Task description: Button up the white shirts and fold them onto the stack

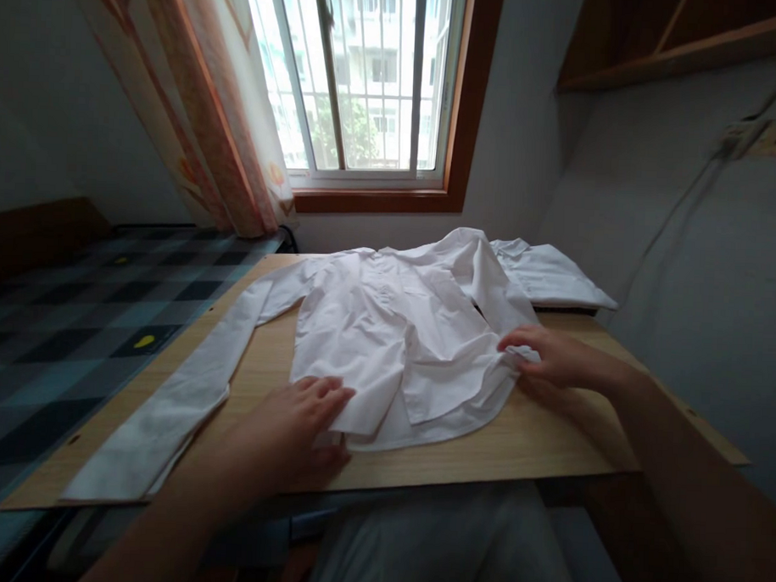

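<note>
A white long-sleeved shirt (361,324) lies spread and wrinkled on a light wooden board (523,431), its hem towards me. One sleeve stretches out to the board's near left corner. At the hem's left corner is my left hand (304,420), its fingers over the cloth edge and the thumb below, slightly blurred. My right hand (544,356) pinches the shirt's right side near the hem, with a bit of cloth between thumb and fingers. The other sleeve is bunched at the upper right.
Folded white clothing (554,276) rests at the board's back right. A bed with a checked cover (139,299) adjoins on the left. Behind are a curtain (197,106) and a barred window (370,87). A shelf (682,55) and a cable (671,216) are on the right wall.
</note>
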`<state>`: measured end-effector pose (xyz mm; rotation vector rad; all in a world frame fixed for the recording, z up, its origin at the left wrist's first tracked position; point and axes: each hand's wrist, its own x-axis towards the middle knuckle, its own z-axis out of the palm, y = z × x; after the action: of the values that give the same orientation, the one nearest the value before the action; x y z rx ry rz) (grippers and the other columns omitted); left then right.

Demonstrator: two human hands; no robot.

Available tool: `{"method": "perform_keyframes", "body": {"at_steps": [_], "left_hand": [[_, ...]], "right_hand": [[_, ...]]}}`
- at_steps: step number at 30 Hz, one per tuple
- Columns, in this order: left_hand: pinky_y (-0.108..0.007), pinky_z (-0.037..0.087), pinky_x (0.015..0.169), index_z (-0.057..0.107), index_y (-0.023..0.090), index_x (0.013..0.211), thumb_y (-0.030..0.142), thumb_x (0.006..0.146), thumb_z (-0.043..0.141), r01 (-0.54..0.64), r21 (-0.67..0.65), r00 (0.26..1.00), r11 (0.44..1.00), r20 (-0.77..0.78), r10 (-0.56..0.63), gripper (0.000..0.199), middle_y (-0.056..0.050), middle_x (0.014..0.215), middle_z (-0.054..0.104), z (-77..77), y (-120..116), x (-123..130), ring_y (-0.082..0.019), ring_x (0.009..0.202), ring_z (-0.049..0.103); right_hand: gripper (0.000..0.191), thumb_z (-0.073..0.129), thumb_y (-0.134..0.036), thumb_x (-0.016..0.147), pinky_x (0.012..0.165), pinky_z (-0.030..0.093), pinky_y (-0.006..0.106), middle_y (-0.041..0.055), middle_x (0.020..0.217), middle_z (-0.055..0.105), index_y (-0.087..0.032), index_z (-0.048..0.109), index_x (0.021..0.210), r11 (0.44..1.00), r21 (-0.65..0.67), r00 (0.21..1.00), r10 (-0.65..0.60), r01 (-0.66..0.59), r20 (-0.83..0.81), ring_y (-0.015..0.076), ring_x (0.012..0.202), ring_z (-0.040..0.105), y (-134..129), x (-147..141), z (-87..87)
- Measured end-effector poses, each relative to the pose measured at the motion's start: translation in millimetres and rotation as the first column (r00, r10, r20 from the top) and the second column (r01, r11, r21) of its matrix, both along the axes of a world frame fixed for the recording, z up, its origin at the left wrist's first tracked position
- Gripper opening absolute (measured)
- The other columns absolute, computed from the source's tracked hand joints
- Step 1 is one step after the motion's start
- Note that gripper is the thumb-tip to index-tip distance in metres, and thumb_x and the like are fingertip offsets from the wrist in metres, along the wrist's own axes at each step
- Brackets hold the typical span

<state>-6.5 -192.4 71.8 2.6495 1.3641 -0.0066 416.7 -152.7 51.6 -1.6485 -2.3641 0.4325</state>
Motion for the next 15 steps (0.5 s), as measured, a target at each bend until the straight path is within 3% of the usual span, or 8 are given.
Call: {"method": "perform_keyframes", "body": {"at_steps": [5, 8, 11, 15], "left_hand": [[-0.048, 0.044, 0.107, 0.055, 0.027, 0.14, 0.045, 0.093, 0.051, -0.148, 0.11, 0.989, 0.983, -0.001, 0.149, 0.05, -0.009, 0.143, 0.057, -42.6, -25.9, -14.2, -0.03, 0.13, 0.053], [-0.049, 0.043, 0.108, 0.051, 0.028, 0.143, 0.048, 0.096, 0.046, -0.174, 0.178, 0.985, 0.968, 0.031, 0.172, 0.051, -0.008, 0.146, 0.054, -58.8, -27.4, -18.3, -0.029, 0.135, 0.049], [-0.049, 0.043, 0.109, 0.052, 0.03, 0.143, 0.049, 0.096, 0.048, -0.131, 0.216, 0.991, 0.968, 0.07, 0.118, 0.051, -0.007, 0.146, 0.054, -64.2, -26.0, -27.4, -0.028, 0.136, 0.048], [-0.045, 0.046, 0.108, 0.055, 0.031, 0.141, 0.039, 0.092, 0.054, -0.081, 0.187, 0.994, 0.979, 0.082, 0.067, 0.049, -0.005, 0.145, 0.055, -63.7, -25.0, -43.5, -0.027, 0.133, 0.051]], "right_hand": [[0.019, 0.053, -0.024, 0.08, 0.072, 0.045, 0.03, 0.0076, 0.092, 0.069, -0.019, 0.065, 0.094, 0.969, 0.196, 0.989, -0.144, 0.15, -0.045, 0.0215, 0.082, 0.062, -13.0, -16.9, -27.3], [0.012, 0.05, -0.019, 0.077, 0.067, 0.043, 0.029, 0.0059, 0.083, 0.065, -0.019, 0.06, 0.083, 0.955, 0.259, 0.988, -0.125, 0.144, -0.085, 0.0197, 0.076, 0.059, -12.5, -19.6, -34.9], [0.008, 0.049, -0.018, 0.074, 0.063, 0.042, 0.028, 0.0033, 0.076, 0.059, -0.021, 0.055, 0.077, 0.908, 0.365, 0.971, -0.144, 0.206, -0.192, 0.0182, 0.07, 0.056, -15.1, -9.7, -27.3], [0.007, 0.053, -0.022, 0.072, 0.056, 0.044, 0.028, 0.0013, 0.074, 0.055, -0.022, 0.056, 0.078, 0.773, 0.458, 0.873, -0.246, 0.44, -0.422, 0.0172, 0.063, 0.054, -30.7, 11.3, -1.5]]}}
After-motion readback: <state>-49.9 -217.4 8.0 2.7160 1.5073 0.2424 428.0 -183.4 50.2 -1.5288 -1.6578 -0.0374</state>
